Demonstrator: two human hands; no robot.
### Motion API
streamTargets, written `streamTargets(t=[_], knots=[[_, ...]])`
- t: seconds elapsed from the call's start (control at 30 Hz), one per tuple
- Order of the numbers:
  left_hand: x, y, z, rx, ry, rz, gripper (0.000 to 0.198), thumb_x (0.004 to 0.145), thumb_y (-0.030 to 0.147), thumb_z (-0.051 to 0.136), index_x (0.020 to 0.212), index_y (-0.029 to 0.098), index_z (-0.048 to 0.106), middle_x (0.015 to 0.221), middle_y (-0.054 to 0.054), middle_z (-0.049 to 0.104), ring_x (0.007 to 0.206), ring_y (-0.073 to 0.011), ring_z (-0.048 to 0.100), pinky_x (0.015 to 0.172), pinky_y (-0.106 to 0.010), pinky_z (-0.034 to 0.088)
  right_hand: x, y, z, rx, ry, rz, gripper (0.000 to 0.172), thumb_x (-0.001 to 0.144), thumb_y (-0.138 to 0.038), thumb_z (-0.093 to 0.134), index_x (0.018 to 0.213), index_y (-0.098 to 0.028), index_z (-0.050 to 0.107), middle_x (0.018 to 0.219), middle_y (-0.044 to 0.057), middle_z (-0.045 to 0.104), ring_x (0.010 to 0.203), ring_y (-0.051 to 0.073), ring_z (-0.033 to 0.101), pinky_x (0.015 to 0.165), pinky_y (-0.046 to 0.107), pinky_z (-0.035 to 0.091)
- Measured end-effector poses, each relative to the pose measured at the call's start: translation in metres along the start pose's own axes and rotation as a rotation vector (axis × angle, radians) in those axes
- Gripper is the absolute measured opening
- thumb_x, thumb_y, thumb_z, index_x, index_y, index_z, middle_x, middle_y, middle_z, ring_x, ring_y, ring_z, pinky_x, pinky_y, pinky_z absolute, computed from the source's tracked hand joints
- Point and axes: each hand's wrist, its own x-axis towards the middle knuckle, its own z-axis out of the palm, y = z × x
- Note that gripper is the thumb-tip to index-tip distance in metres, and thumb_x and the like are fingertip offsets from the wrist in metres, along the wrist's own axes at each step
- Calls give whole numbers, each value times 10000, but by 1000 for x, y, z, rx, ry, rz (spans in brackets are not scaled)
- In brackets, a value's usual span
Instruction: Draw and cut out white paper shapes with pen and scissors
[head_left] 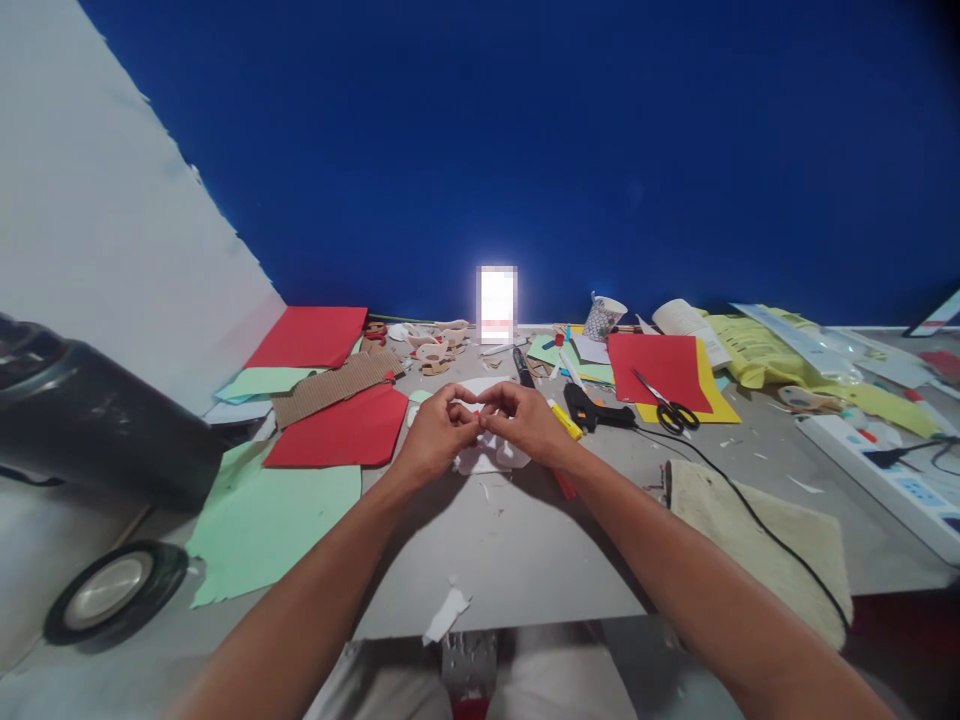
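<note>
My left hand (433, 432) and my right hand (525, 420) meet over the middle of the table, thumbs and fingers pinched together. A speck of red and some white show between the fingertips; what they hold is too small and hidden to name. White paper-like pieces (491, 458) lie right under the hands, partly covered by them. To the right of my right hand are a yellow stick-like thing (566, 421), a black marker (523, 368) and a black glue gun (600, 411).
Scissors (673, 412) lie on red paper (654, 368). Left are corrugated cardboard (337, 387) and green sheets (281, 515). A lit screen (496, 303) stands against the blue wall. Further right are a cloth (757, 530), a cord and a power strip (885, 480). A dark bottle (97, 420) is at left.
</note>
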Motion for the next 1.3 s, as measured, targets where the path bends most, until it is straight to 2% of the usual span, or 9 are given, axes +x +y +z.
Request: streamTargets(t=[0.13, 0.27, 0.33, 0.5, 0.67, 0.9, 1.1, 1.3], knots=[[-2, 3, 2, -19, -23, -7, 382, 648, 316, 772, 943, 205, 556, 591, 57, 624, 518, -127, 572, 489, -220, 390, 2, 4, 1, 183, -5, 29, 309, 695, -236, 680, 993, -157, 690, 781, -9, 694, 669, 121, 601, 649, 250, 461], [0, 1, 2, -120, 2, -30, 386, 626, 257, 759, 948, 201, 554, 613, 47, 658, 542, -138, 606, 549, -251, 475, 6, 8, -1, 262, 98, 112, 323, 694, -271, 708, 995, -157, 679, 758, -12, 693, 640, 118, 588, 608, 246, 448], [1, 0, 2, -154, 34, -36, 393, 625, 247, 760, 958, 199, 555, 625, 39, 673, 555, -147, 624, 569, -267, 500, 7, 9, -3, 266, 102, 148, 329, 702, -278, 702, 1007, -158, 674, 803, 8, 723, 641, 121, 594, 601, 251, 451], [1, 0, 1, -178, 102, -55, 386, 608, 243, 769, 939, 191, 576, 647, 6, 712, 563, -164, 651, 570, -277, 504, 5, 8, -1, 156, 61, 80, 325, 711, -265, 690, 1017, -159, 670, 863, 35, 746, 724, 145, 642, 694, 282, 487], [2, -1, 1, -165, 133, -69, 313, 588, 272, 773, 848, 172, 631, 586, -7, 697, 535, -165, 638, 566, -278, 495, 1, 6, 7, -72, 95, -67, 299, 743, -300, 693, 1008, -165, 662, 870, 24, 731, 671, 129, 575, 681, 289, 461], [0, 4, 4, -137, 123, -42, 165, 611, 255, 741, 740, 163, 697, 644, -26, 713, 575, -166, 666, 579, -270, 492, 3, 7, 6, 26, 77, -8, 346, 714, -307, 714, 1020, -165, 636, 818, 10, 706, 687, 140, 602, 673, 279, 467], [-1, 9, 0, -73, 80, -30, 124, 648, 267, 705, 691, 189, 618, 572, -7, 681, 555, -170, 657, 561, -260, 466, 1, 6, 9, -17, 96, -25, 304, 729, -248, 667, 1018, -168, 625, 801, -5, 689, 660, 130, 579, 660, 277, 456], [-1, 4, 0, -8, 50, 6, 87, 688, 242, 643, 740, 207, 582, 597, -2, 692, 607, -184, 680, 592, -263, 473, 0, 8, 11, -125, 123, -76, 292, 747, -215, 652, 1036, -184, 638, 838, -7, 698, 687, 131, 584, 687, 284, 453]])
